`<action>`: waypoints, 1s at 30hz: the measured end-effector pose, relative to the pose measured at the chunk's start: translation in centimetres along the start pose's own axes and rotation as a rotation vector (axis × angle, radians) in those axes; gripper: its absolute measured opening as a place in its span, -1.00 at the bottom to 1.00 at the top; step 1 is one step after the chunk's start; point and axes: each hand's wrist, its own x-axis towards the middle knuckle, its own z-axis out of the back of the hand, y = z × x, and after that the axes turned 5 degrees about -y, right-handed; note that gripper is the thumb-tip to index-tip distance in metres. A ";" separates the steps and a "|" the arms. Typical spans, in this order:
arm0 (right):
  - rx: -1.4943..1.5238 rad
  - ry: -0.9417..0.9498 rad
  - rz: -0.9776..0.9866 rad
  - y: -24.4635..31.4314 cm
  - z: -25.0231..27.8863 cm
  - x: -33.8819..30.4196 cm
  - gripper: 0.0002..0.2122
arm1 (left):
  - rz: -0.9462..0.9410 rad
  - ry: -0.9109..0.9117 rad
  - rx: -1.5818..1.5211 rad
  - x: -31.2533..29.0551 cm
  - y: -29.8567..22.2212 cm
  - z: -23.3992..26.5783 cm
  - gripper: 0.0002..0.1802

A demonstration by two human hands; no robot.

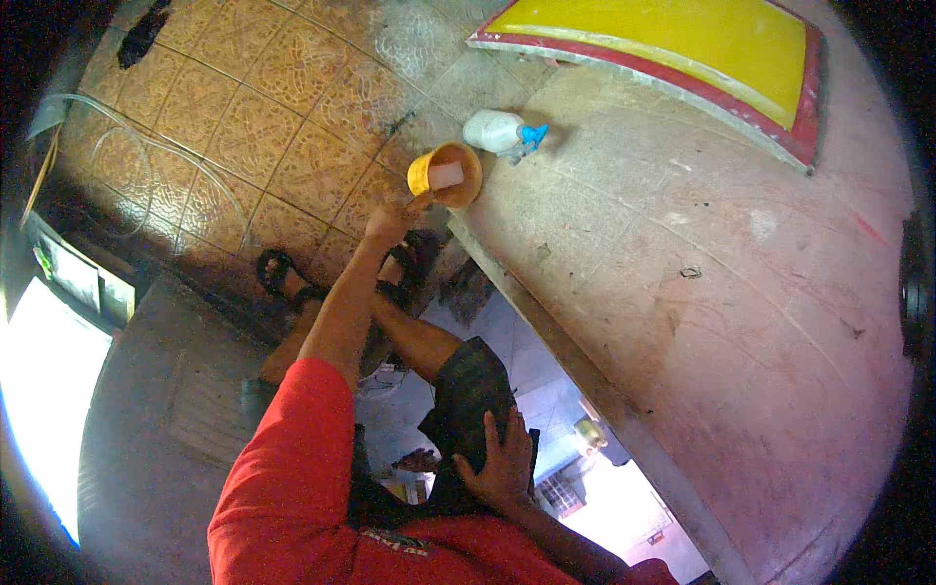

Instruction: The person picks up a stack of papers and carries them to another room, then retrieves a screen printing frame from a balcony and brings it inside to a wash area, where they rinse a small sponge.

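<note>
Glossy orange-brown tiles (pixel 292 93) are spread across the upper left, and they are met on the right by a scuffed, pale concrete surface (pixel 712 322). At the top right, a yellow panel (pixel 673 44) is framed in red, its border chipped and streaked with white. Now to the action: the left arm, clad in a red sleeve (pixel 283 448), is stretched forward, and a yellow tub (pixel 418 177) is held by the left hand (pixel 392 222) at its near side, the fingers drawn in narrow there; exactly how they are wrapped cannot be told at this size. The tub is tipped, its mouth turned into view, placed right by the seam between tile and concrete. Inside, a pale rectangular patch (pixel 446 175) is seen, though whether solid or reflected cannot be told. Just beyond the tub, a white spray bottle (pixel 492 130) with a blue head is laid on its side. And the right hand (pixel 502 466)? It is rested on the dark shorts (pixel 473 395), fingers spread wide, with nothing held. Dark sandals (pixel 276 268) are planted near the tiles' lower edge, and a pale hose (pixel 200 166) is looped over the tiles at far left.
</note>
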 end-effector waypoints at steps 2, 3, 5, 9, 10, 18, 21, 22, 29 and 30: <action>0.014 -0.007 0.016 0.3 0.5 -0.2 -0.23 | -0.117 -0.159 -0.168 -1.8 -0.9 3.5 -0.62; 0.007 0.003 0.030 0.5 0.8 -0.2 -0.23 | -0.122 -0.190 -0.229 -3.0 -1.3 5.4 -0.61; -0.001 0.026 0.062 1.0 1.6 -0.3 -0.25 | -0.083 -0.206 -0.331 -5.6 -1.8 9.3 -0.60; 0.015 0.001 0.090 2.5 2.6 -1.3 -0.27 | 0.119 -0.168 -0.483 -12.5 -1.8 18.5 -0.58; 0.018 -0.005 0.111 2.7 2.8 -1.7 -0.27 | 0.109 -0.227 -0.521 -14.5 -1.7 20.2 -0.58; 0.180 -0.115 0.274 5.2 4.0 -4.7 -0.41 | 0.195 -0.532 -0.424 -34.0 -8.7 39.2 -0.60; 0.348 -0.434 0.557 10.4 10.8 -3.5 -0.50 | 0.355 -0.481 -0.453 -40.8 -12.6 47.0 -0.57; 0.385 -0.533 0.678 14.2 16.4 -3.8 -0.55 | 0.328 -0.522 -0.452 -42.8 -13.0 48.6 -0.58; 0.041 -0.618 1.290 32.7 38.6 -3.2 -0.66 | 0.054 -0.753 0.003 -52.0 -19.9 56.7 -0.72; -0.149 -0.569 1.304 34.0 39.6 -1.9 -0.67 | 0.095 -0.735 -0.082 -52.8 -22.2 57.2 -0.73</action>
